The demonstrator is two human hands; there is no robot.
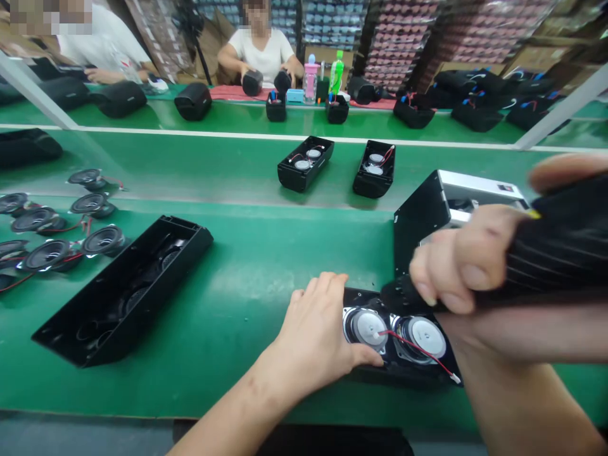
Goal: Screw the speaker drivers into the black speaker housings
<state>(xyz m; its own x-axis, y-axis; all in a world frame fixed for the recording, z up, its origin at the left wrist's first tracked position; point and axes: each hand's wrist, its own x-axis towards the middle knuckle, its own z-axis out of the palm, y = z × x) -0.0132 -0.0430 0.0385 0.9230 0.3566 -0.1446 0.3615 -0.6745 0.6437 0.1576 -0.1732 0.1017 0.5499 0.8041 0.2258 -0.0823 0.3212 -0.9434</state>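
My left hand (323, 329) grips the left end of a black speaker housing (401, 375), fingers over its far edge and thumb on the near edge. Two round speaker drivers (372, 328) with pale magnet backs sit in the housing. A red-and-black wire (418, 348) with a white plug lies across them. In my right hand (470, 259) is a thick black electric screwdriver (560, 247), its narrow end at the housing's far edge between the drivers. The tip of the screwdriver is hidden.
A black-and-silver box-shaped machine (420, 215) stands just behind the housing. Left lies a long open black housing (123, 297), beside several loose drivers (47, 254). Two smaller housings with drivers (306, 164) sit farther back. Across the bench, two people in white shirts sit among black speakers (192, 101).
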